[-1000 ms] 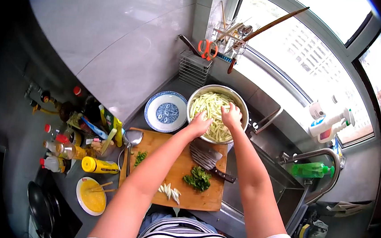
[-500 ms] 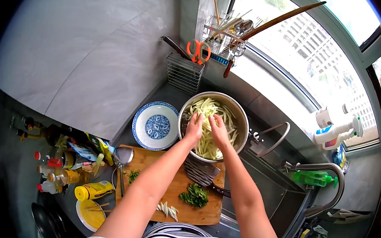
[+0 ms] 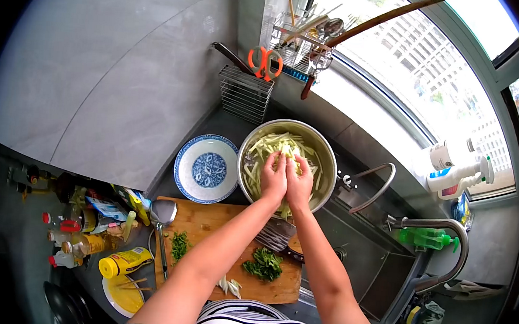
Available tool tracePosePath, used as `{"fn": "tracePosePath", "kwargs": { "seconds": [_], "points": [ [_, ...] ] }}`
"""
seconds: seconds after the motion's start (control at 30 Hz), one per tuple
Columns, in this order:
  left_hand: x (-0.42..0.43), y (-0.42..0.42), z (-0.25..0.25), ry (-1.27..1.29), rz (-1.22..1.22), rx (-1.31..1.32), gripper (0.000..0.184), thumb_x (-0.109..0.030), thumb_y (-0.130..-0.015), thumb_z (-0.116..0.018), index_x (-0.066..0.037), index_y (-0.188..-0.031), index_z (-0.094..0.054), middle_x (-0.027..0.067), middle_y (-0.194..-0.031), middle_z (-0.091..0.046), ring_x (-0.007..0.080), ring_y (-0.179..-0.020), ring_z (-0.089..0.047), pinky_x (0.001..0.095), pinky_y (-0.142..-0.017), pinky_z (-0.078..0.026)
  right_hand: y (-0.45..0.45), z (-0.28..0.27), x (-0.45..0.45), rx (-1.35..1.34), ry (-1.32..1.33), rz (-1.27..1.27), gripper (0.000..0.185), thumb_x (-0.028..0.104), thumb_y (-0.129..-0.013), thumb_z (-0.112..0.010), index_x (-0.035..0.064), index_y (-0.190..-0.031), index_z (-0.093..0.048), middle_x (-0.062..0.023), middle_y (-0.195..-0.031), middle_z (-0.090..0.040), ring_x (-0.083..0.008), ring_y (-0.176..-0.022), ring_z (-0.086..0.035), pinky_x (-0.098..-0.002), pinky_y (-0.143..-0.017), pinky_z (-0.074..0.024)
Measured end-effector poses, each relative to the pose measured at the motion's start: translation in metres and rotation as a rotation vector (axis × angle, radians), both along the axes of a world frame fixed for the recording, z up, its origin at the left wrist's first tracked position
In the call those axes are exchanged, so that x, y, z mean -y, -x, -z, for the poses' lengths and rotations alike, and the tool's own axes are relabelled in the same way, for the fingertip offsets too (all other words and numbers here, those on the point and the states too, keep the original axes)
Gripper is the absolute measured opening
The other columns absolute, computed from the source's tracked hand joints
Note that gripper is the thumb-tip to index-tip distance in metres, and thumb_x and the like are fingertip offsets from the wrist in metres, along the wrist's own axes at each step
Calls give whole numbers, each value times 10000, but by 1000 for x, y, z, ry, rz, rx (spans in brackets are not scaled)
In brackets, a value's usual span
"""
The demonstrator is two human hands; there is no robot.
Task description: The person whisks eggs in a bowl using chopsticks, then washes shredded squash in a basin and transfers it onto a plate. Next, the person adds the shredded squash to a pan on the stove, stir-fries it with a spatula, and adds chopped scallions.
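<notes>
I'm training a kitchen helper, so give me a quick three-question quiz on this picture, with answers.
1. True or false: the left hand and right hand are close together.
2. Fill the gap: at the metal bowl, both hands hold pale ____.
3. Which rests on the cutting board: A, scissors; B, leafy greens; C, a patterned plate?

Key: 1, true; 2, strips; 3, B.
</notes>
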State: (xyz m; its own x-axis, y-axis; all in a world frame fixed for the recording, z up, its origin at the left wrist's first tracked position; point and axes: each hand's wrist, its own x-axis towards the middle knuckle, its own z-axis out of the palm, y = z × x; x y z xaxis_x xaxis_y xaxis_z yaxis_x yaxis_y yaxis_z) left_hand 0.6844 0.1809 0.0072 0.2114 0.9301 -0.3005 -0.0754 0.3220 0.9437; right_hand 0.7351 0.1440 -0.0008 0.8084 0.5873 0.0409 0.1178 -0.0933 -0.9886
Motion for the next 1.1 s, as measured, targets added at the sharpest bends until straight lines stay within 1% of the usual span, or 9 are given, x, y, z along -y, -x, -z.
{"fn": "tracePosePath", "kwargs": {
  "seconds": [0.03, 0.1, 0.13, 0.4, 0.53, 0.63, 0.83, 1.07, 1.1],
  "points": [
    [1, -1, -3, -10, 6, -26, 327, -335, -978, -566, -90, -1184, -628, 141, -1068, -682, 241, -917, -659, 338, -779, -507, -2, 1, -1, 25, -14, 7, 308, 183, -908, -661, -19, -1140, -641, -148, -1037, -683, -185, -940, -637, -312, -834, -495],
    [0, -6, -6, -90, -5, -18, 322, -336, -965, -583, -88, -1163, -642, 144, -1026, -690, 247, -877, -665, 342, -755, -510, -5, -5, 1, -37, -58, -4, 275, 163, -921, -649, -18, -1127, -634, -118, -1014, -679, -139, -909, -615, -284, -799, -496],
    [0, -6, -12, -102, 19, -25, 278, -255, -992, -563, -51, -1170, -626, 85, -983, -671, 127, -848, -623, 267, -732, -501, -5, -12, 1, -60, -66, -13, 267, 159, -924, -645, -18, -1124, -632, -114, -1010, -681, -134, -896, -613, -282, -789, -496],
    [-2, 0, -19, -106, 6, 67, 285, -253, -984, -588, -32, -1158, -633, 76, -969, -679, 104, -827, -620, 258, -719, -504, -2, -21, -3, 20, -76, -9, 238, 139, -927, -643, -22, -1102, -633, -100, -992, -681, -112, -871, -604, -266, -770, -494],
    [0, 0, -33, -204, -9, 95, 302, -248, -980, -596, -21, -1177, -627, 69, -970, -686, 98, -838, -616, 252, -728, -506, -1, -32, -2, 6, -193, -17, 222, 124, -928, -644, -18, -1098, -624, -81, -1000, -666, -110, -887, -597, -255, -771, -491],
    [-6, 8, -52, -260, -45, 176, 284, -259, -960, -605, -31, -1120, -657, 138, -1007, -692, 208, -886, -660, 314, -780, -516, 8, -53, -9, -41, -242, -21, 220, 124, -932, -641, -23, -1095, -620, -75, -1001, -657, -110, -898, -595, -254, -778, -490],
    [-49, 61, -79, -414, -111, 136, 287, -239, -957, -608, -2, -1115, -641, 145, -1056, -649, 250, -946, -640, 339, -822, -499, 55, -70, -58, -3, -367, -115, 215, 99, -921, -644, -26, -1093, -612, -88, -1021, -629, -153, -948, -591, -286, -856, -476],
    [-92, 145, -40, -416, -198, 32, 325, -250, -965, -595, 22, -1142, -623, 148, -1071, -672, 215, -976, -634, 321, -848, -497, 138, -33, -106, 22, -342, -194, 236, 138, -906, -648, -10, -1087, -613, -130, -1042, -627, -231, -966, -608, -322, -869, -474],
    [-95, 154, -27, -456, -195, -6, 311, -244, -986, -575, 4, -1169, -609, 73, -1030, -665, 116, -916, -595, 261, -807, -487, 146, -29, -106, 64, -315, -202, 230, 132, -903, -647, -13, -1078, -612, -131, -1046, -629, -242, -961, -610, -331, -867, -480]
  ]
}}
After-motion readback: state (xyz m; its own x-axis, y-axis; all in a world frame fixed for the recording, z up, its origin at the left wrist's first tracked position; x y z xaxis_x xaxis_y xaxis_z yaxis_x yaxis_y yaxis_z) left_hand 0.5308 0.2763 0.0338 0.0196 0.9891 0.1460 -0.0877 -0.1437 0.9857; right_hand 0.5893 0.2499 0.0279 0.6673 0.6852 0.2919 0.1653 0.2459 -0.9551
